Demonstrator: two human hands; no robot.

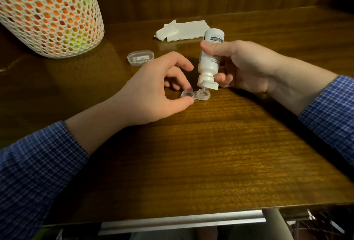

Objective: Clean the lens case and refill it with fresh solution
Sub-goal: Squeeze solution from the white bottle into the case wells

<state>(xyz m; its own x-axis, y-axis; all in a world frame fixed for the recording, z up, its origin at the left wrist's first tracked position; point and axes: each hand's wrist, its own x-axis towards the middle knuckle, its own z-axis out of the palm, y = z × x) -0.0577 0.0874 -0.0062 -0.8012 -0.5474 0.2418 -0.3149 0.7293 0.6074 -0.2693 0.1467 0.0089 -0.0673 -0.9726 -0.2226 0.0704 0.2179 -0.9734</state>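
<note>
filling the right well of the lens case, which lies on the table near the middle, between both hands. left hand pinching the left well of the case with thumb and finger, a grasping grip to keep it from sliding. right hand wrapped around the solution bottle, turned upside down, flip cap open, nozzle just above the right well.

to do well, probably: squeezing softly, keeping the nozzle apart from the plastic so it remains clean, stopping before overflow, then moving to the left well. holding the case flat is important, as it looks very light.

count: one lens case with two wells, one bottle, one clear lid or small box further back on the table, one folded tissue, one white mesh basket with orange and green things inside, too many to count. screw caps of the case not visible.
</note>
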